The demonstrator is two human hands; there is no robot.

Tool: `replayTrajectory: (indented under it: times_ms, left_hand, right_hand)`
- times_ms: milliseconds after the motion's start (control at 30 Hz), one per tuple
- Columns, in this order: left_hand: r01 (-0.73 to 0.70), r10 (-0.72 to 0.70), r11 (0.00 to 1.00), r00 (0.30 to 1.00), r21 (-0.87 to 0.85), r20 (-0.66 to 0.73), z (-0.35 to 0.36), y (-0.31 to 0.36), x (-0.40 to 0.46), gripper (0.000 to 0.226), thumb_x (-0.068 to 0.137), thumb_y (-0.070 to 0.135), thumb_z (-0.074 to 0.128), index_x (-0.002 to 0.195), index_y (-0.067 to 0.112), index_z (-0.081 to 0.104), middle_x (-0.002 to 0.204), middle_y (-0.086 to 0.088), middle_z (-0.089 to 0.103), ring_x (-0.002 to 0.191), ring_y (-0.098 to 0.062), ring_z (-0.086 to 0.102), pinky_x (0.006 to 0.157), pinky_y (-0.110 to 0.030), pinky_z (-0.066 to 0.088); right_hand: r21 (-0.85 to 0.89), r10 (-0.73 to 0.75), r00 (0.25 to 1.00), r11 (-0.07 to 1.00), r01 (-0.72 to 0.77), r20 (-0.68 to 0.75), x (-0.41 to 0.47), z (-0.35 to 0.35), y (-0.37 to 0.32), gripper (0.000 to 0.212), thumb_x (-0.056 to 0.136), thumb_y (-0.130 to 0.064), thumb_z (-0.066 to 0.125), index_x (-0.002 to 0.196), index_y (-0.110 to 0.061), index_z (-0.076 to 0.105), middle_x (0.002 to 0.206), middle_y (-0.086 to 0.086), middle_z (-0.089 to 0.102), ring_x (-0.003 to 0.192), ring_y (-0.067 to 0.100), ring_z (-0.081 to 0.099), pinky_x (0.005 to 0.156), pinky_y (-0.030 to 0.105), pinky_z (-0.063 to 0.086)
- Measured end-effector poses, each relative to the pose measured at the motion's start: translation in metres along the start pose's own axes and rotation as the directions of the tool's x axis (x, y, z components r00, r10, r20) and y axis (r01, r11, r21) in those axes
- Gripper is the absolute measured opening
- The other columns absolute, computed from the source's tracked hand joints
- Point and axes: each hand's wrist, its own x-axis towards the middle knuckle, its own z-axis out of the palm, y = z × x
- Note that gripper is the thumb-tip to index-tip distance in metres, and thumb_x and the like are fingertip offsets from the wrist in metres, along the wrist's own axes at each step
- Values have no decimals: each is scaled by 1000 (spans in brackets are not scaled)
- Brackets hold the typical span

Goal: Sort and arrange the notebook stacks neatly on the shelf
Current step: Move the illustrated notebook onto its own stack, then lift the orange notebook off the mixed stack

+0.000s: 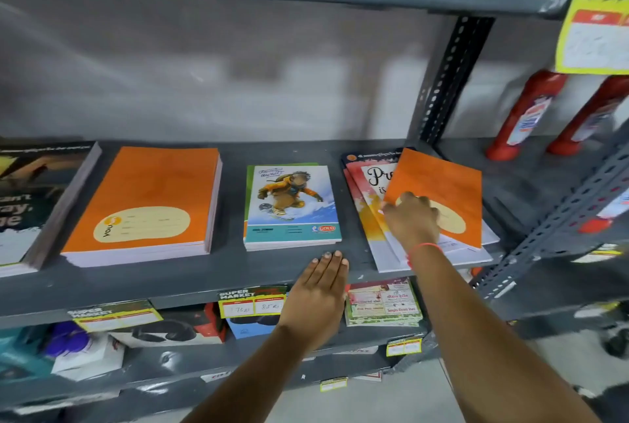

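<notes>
On the grey shelf [289, 147] lie several notebook stacks. A thick orange stack [146, 198] sits left of centre. A small stack with a snowboarder cover [292, 205] lies in the middle. At the right a loose, fanned pile with a red-and-white cover [369, 191] carries a single orange notebook [442, 188], skewed on top. My right hand [412, 222] rests on that orange notebook's near left edge, fingers curled on it. My left hand [320, 296] lies flat and open on the shelf's front edge, holding nothing.
A dark-covered stack [34, 198] sits at the far left. A perforated upright post [449, 79] stands behind the right pile. Red bottles [524, 116] stand on the neighbouring shelf. Price tags [252, 303] hang on the front lip, boxed goods on the shelf below.
</notes>
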Motion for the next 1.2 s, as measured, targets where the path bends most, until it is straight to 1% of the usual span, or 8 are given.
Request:
replayTrajectory:
  times_ms: [167,400,600,700,867,933,1000,1200]
  left_hand:
    - [16,-14,996,1000,-85,24,-3,23,30,50,68,31,72,112,8,65,116,-7,69,105,-18,66,89,-30,54]
    - [267,-219,883,962,-385,165,-12,42,116,45,91,15,43,134,9,37,147,-13,37,134,-29,37,105,-43,40]
    - [652,-491,645,753,-399,437,-16,41,186,17,90,12,46,99,4,58,107,-13,65,88,-28,60,73,-36,50]
    - [801,-589,374,594,-467,548,-15,37,194,16,89,9,49,103,3,54,80,-4,56,66,-17,50,50,-23,39]
    - [797,-555,12,508,-604,659,-24,37,199,31,79,-3,56,110,-1,54,97,-13,56,95,-29,58,72,-31,46]
    - [775,-571,-5,517,-632,638,-33,35,198,33,77,-3,56,110,0,55,104,-15,60,101,-31,58,81,-35,49]
    - [751,-613,27,534,-660,582,-46,26,192,23,76,-2,56,99,-1,59,95,-18,60,88,-30,58,74,-35,48]
    - [665,-757,142,550,-734,352,-111,-47,130,11,66,6,57,55,6,54,65,-16,57,59,-27,52,55,-27,38]
  right_hand:
    - [75,263,965,962,-261,-12,15,-28,70,51,90,-34,47,129,-2,41,135,22,47,125,40,42,102,48,39]
    - [149,285,958,947,-285,25,28,-36,100,42,84,-20,55,121,1,52,127,25,52,113,41,52,94,43,45]
    - [287,348,931,886,-365,110,52,-40,115,47,79,-14,66,119,5,51,124,26,56,106,38,57,75,35,42]
    - [377,359,918,838,-396,167,57,-41,119,47,78,-10,69,119,6,54,119,24,60,107,36,57,71,31,37]
    - [496,311,937,795,-349,161,56,-52,118,40,73,-3,69,112,0,62,95,17,63,84,28,56,72,33,44]
    - [502,279,950,807,-310,138,53,-61,111,14,72,-3,71,83,-1,63,78,12,57,73,26,52,69,34,43]
    - [548,231,963,793,-268,137,50,-68,98,26,71,0,71,57,-3,49,60,8,48,55,23,44,62,32,37]
    - [653,-96,988,757,-9,125,9,-59,8,24,68,2,68,53,-11,55,57,6,48,53,20,42,50,23,37]
